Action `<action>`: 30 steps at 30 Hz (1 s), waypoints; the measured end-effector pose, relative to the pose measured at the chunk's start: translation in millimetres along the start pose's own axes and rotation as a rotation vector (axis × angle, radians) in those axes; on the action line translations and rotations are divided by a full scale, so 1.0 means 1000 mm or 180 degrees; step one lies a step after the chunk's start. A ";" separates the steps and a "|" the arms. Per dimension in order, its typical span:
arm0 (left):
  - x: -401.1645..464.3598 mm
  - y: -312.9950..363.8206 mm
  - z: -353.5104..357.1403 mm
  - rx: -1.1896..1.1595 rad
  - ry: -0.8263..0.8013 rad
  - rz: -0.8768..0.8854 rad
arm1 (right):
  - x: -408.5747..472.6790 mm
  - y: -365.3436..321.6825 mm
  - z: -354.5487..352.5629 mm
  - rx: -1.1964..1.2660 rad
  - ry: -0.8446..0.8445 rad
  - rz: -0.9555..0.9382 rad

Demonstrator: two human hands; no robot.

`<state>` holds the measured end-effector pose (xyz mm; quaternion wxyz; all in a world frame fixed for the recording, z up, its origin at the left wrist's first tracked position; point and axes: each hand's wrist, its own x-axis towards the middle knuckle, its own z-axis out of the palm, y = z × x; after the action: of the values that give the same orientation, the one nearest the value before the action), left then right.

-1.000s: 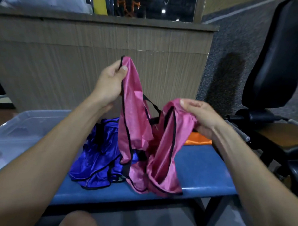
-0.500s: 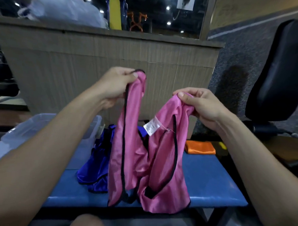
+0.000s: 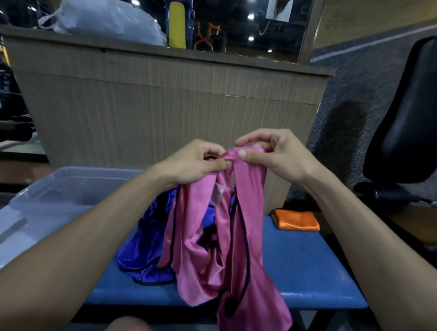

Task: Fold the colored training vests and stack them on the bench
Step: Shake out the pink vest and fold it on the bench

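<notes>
A pink vest with black trim hangs over the blue bench, held up by its top. My left hand and my right hand both pinch its shoulder straps, close together. The vest's lower part reaches below the bench's front edge. Behind it a crumpled blue vest lies on the bench. A folded orange vest lies flat at the bench's far right.
A clear plastic bin stands at the bench's left end. A wood-look counter rises right behind the bench. A black padded seat stands to the right. My knee shows at the bottom edge.
My hands came together, bringing the two shoulder straps of the pink vest side by side. The vest now hangs in one narrow bundle instead of spread between my hands.
</notes>
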<state>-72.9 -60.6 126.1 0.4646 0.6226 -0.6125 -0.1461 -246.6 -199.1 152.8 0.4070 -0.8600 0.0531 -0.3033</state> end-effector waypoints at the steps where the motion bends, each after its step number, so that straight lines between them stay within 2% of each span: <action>1: 0.000 0.000 -0.006 0.0167 0.0066 0.0035 | -0.003 0.002 -0.004 0.0022 -0.0010 0.0118; 6: 0.004 -0.005 -0.031 0.0910 0.0169 0.0090 | -0.019 0.010 -0.015 0.0058 -0.0541 0.0620; 11: 0.003 -0.013 -0.035 0.1301 0.0367 -0.0028 | -0.032 0.011 -0.021 0.1146 -0.0382 0.0842; 14: 0.001 -0.011 -0.031 0.1595 0.0388 -0.0090 | -0.032 0.018 -0.023 0.1231 -0.0086 0.0822; 16: -0.002 -0.006 -0.030 0.1278 0.0363 -0.0137 | -0.029 0.026 -0.025 0.1007 0.0305 0.0818; 19: -0.009 0.015 -0.025 -0.0581 0.0019 -0.0591 | -0.025 0.039 -0.022 0.0244 0.0508 0.0804; 21: -0.011 0.030 -0.021 -0.1156 -0.0328 -0.0752 | -0.019 0.048 -0.013 -0.0220 0.0477 0.0803; 23: -0.007 0.036 -0.019 -0.1288 -0.0671 -0.0713 | -0.013 0.053 0.000 -0.0278 0.0546 0.0852; 25: -0.003 0.035 -0.019 -0.1117 -0.0824 -0.0654 | -0.007 0.050 0.011 0.0200 0.0688 0.1028; 27: 0.002 0.028 -0.019 -0.0672 -0.0553 -0.0595 | -0.005 0.044 0.016 0.0783 0.0731 0.1098; 30: 0.008 0.018 -0.017 0.0003 0.0046 -0.0338 | -0.011 0.033 0.018 0.1059 0.0236 0.0953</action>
<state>-69.8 -57.8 151.2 0.4604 0.6555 -0.5752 -0.1658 -240.3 -205.1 113.9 0.5814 -0.7518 0.1443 -0.2755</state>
